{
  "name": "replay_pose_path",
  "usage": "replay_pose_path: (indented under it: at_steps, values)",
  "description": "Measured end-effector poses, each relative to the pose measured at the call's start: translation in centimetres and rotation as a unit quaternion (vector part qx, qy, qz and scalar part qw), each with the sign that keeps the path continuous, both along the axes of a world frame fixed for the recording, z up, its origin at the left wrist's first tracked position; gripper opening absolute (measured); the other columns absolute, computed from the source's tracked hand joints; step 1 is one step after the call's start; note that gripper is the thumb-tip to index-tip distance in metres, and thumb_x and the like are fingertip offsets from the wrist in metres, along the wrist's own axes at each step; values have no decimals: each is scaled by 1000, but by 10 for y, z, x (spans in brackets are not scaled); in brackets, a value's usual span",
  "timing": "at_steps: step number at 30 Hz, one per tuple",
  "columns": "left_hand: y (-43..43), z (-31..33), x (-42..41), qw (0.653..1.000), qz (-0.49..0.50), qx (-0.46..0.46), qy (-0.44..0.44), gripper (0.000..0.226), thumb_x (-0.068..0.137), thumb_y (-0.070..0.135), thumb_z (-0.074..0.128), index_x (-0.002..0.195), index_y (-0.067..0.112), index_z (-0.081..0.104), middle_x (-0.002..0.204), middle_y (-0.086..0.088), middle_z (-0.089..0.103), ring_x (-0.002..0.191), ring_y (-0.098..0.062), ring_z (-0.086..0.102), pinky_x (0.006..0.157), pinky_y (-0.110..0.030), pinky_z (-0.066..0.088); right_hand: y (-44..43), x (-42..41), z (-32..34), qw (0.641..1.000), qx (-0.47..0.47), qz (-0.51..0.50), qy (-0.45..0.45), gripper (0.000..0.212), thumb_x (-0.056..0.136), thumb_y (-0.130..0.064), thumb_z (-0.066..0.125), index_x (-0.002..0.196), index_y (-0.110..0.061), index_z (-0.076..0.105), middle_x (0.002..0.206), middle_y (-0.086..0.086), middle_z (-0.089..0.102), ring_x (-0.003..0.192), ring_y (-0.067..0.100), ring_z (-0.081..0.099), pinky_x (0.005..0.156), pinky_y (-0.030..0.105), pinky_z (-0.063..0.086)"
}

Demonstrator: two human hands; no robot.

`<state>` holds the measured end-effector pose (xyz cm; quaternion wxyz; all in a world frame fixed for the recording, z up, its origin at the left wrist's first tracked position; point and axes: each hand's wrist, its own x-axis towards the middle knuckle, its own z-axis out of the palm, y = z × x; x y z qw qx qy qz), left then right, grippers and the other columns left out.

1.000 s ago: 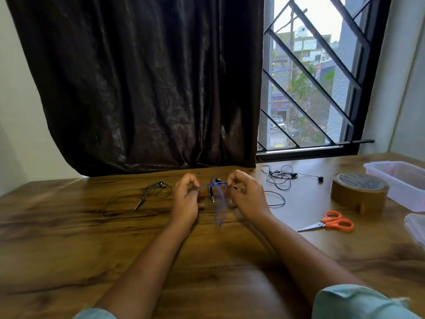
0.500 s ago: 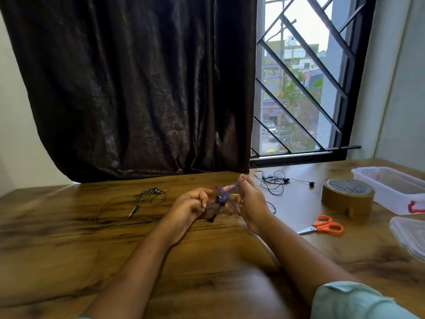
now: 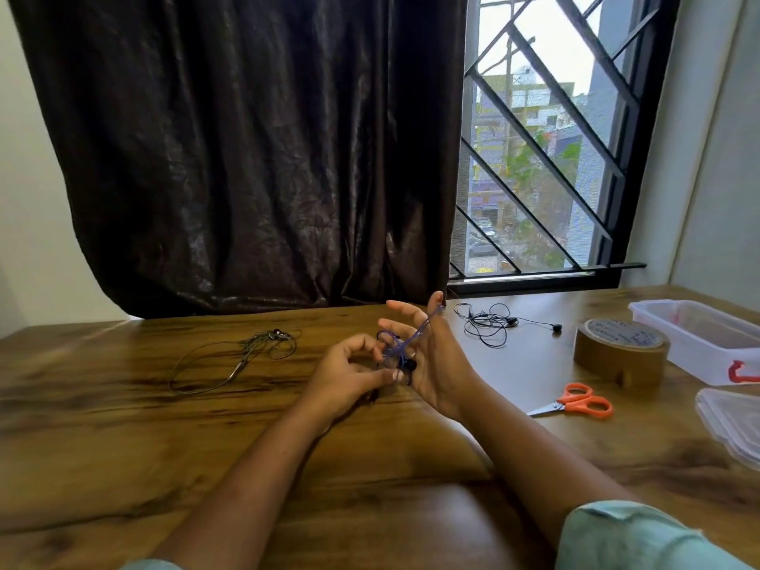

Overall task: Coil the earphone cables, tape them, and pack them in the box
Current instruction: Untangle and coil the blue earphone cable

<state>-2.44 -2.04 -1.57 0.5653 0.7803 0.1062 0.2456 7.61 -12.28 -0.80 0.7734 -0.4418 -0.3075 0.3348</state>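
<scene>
A purple earphone cable [image 3: 405, 343] runs across the palm of my right hand [image 3: 432, 359], which is turned palm-left with fingers spread; a loop hooks over a raised finger, and black earbuds hang by the palm. My left hand [image 3: 349, 374] pinches the same cable at its lower end. A grey earphone [image 3: 234, 355] lies loose on the wooden table [image 3: 123, 438] to the left. A black earphone [image 3: 493, 325] lies tangled near the window. A brown tape roll [image 3: 621, 355], orange scissors [image 3: 575, 403] and a clear plastic box [image 3: 699, 339] stand at the right.
A clear lid [image 3: 732, 425] lies at the right edge, in front of the box. A dark curtain [image 3: 255, 150] and a barred window [image 3: 543, 158] close off the far side of the table.
My right hand has opened and turned palm-left, with the purple cable now looped over a raised finger. My left hand dropped lower, still gripping the cable. The camera tilted up slightly.
</scene>
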Motion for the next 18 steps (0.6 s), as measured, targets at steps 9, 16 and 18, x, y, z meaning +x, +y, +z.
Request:
replay_pose_path:
  at_steps: [9,16,18]
  values:
    - [-11,1,7,996,-22,-24,-86,17,95,14,49,101,12,65,85,-7,67,72,-20,62,59,-25,50,3,-3,-3,996,-42,-61,-44,60,90,-64,29,99,-16,64,88,8,66,69,17,64,55,28,53]
    - [-3,9,3,985,8,-156,-68,16,96,13,47,94,13,63,86,-2,68,69,-4,65,54,-16,51,-10,22,-2,946,-208,-201,-146,12,94,-17,58,86,-10,53,64,5,56,32,4,43,31,15,30]
    - [2,11,2,975,27,-202,-85,9,94,10,51,98,14,57,87,-4,70,73,-11,65,55,-20,53,-12,27,-4,942,-226,-174,-177,19,88,-14,67,82,-12,48,61,5,54,35,5,42,32,16,31]
